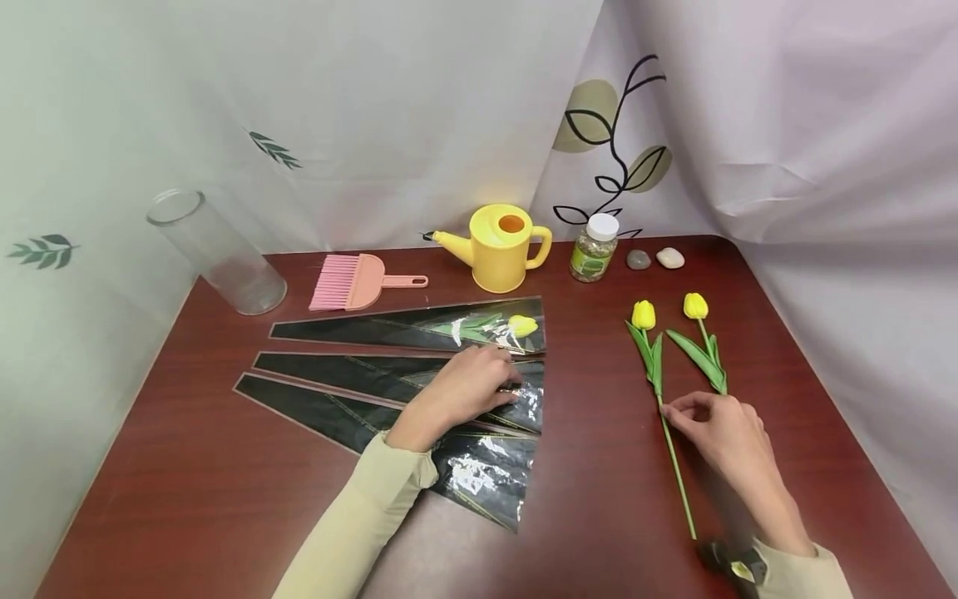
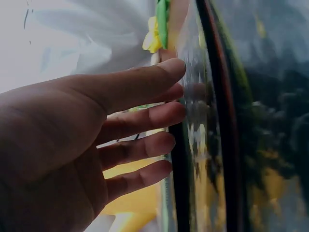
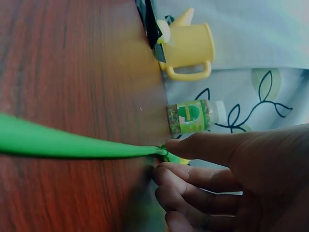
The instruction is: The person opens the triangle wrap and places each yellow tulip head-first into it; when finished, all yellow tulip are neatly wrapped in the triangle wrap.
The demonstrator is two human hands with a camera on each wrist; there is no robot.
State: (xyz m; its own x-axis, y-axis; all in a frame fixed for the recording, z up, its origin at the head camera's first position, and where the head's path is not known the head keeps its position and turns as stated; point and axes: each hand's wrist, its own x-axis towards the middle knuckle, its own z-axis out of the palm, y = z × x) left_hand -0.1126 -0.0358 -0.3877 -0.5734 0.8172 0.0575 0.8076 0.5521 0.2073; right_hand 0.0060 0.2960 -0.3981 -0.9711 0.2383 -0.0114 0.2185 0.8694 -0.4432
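Observation:
My right hand point(image 1: 728, 437) pinches the green stem of a yellow artificial tulip point(image 1: 644, 315) between thumb and forefinger, low over the table. In the right wrist view this stem point(image 3: 72, 142) runs up to the fingertips. Just right of it lies a second yellow tulip point(image 1: 696, 307), its lower stem hidden by the hand. My left hand point(image 1: 473, 384), fingers loosely extended, rests on the middle black-and-clear flower sleeve point(image 1: 322, 368). The left wrist view shows its fingertips point(image 2: 166, 113) at the shiny film. The far sleeve point(image 1: 359, 329) contains another yellow tulip point(image 1: 522, 325); the near sleeve point(image 1: 479, 476) lies partly under my forearm.
Along the back stand a clear glass cylinder vase point(image 1: 224, 258), a yellow watering can point(image 1: 499, 254) and a white-capped jar point(image 1: 594, 249). A pink brush point(image 1: 364, 283) lies behind the sleeves. Two stones, grey point(image 1: 638, 259) and white point(image 1: 670, 258), sit at back right.

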